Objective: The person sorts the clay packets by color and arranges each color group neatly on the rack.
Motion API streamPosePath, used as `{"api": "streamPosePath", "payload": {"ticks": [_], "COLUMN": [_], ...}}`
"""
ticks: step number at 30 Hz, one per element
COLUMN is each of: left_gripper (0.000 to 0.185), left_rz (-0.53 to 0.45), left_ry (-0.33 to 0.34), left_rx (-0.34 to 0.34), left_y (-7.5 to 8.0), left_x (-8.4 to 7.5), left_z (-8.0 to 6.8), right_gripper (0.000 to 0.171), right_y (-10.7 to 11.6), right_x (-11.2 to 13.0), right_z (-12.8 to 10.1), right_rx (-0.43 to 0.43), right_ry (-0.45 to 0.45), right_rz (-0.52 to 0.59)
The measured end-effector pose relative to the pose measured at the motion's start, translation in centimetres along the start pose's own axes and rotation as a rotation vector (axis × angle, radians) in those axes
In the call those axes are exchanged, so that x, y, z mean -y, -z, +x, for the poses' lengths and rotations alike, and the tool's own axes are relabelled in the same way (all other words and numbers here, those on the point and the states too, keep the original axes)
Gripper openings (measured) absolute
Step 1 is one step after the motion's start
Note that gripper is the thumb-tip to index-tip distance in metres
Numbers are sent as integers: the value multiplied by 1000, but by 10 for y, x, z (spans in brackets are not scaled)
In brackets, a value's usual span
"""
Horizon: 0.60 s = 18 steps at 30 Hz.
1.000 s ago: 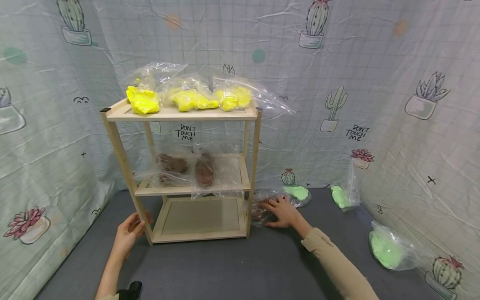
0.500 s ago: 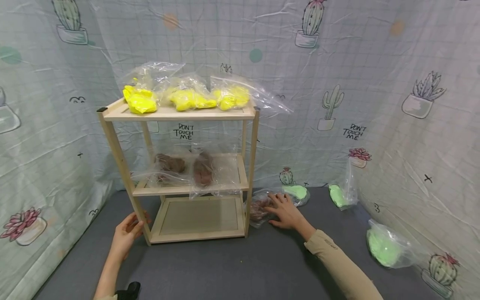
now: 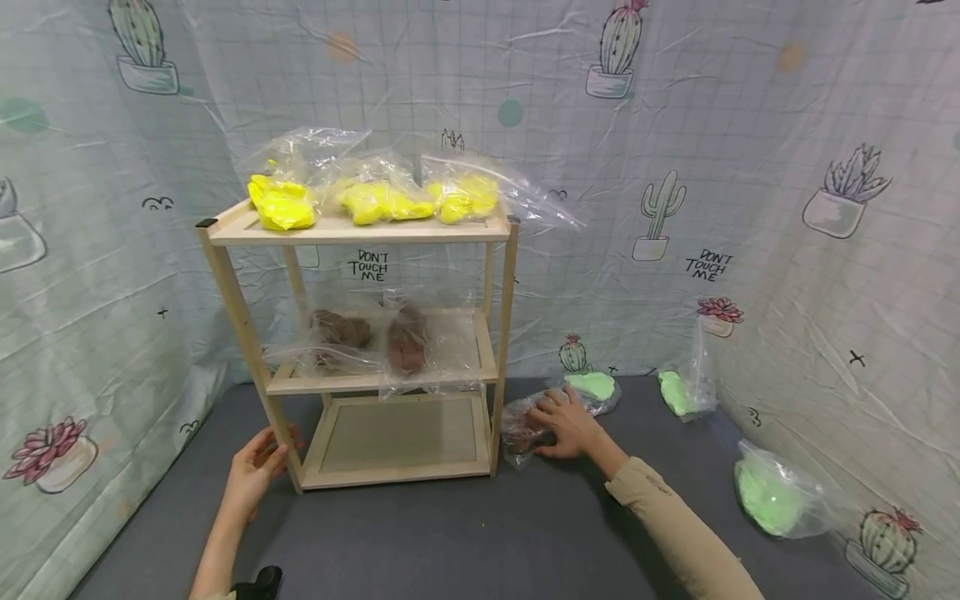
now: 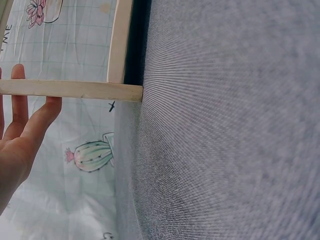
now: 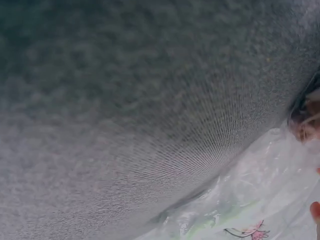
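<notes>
Since the earlier frame, the right hand [image 3: 564,423] has drawn slightly nearer to the shelf and now curls its fingers over the bag of brown clay [image 3: 525,421], where before they lay flatter on it. That bag lies on the grey floor [image 3: 465,533] just beside the front right leg of the wooden shelf unit [image 3: 360,392]. In the right wrist view, crumpled clear plastic and a patch of brown fill the lower right corner; the grip itself is not visible there.

Left hand [image 3: 253,471] is unchanged in position: fingers straight and relaxed, resting against the front left leg [image 4: 75,90] of the shelf unit near the floor, gripping nothing.

Top shelf carries three bags of yellow clay [image 3: 375,196]. Middle shelf carries two bags of brown clay [image 3: 375,342]. Bottom shelf holds nothing visible.

Three bags of green clay lie on the floor toward the right wall: one [image 3: 596,387] just behind the right hand, one [image 3: 686,387] at the back right corner, one [image 3: 776,500] nearer the front right.
</notes>
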<state>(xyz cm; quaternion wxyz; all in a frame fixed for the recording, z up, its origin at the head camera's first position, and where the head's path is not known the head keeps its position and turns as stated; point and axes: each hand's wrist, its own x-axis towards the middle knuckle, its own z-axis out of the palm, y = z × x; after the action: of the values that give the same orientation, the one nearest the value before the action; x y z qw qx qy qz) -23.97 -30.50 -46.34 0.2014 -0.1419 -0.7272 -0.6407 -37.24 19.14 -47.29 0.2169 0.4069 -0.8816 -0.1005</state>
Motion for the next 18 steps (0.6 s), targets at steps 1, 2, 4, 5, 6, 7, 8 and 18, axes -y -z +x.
{"api": "streamPosePath", "payload": {"ticks": [1,2,4,5,6,7,8,18], "left_gripper": [30,29,28,28,27,27,27,29], "left_rz": [-2,2,-4,-18,-9,-28,-32,7], "left_ry": [3,3,9,4,6,2,-2,15], "left_rx": [-2,1,-2,2,6,5,10,-23], "left_y": [0,0,-1,-1,-1,-1,-1,-2], "left_x": [0,0,-2,-3,-5,-5,-6,-4], "left_z": [0,0,0,0,0,0,0,-1], "right_gripper": [66,70,76,78,79,79,77,62], "right_y": [1,2,4,5,6,7,7,10], "right_x": [0,1,2,3,3,4,4,11], "right_z": [-1,-2,-4,-5,-6,-7,-9,-19], "right_rx": [17,34,62,69,72,71,67,-22], "right_ry": [-9,-18,-34,-40,-42,-42,-38,-21], "right_rz": [4,11,40,63,82,100,107,100]}}
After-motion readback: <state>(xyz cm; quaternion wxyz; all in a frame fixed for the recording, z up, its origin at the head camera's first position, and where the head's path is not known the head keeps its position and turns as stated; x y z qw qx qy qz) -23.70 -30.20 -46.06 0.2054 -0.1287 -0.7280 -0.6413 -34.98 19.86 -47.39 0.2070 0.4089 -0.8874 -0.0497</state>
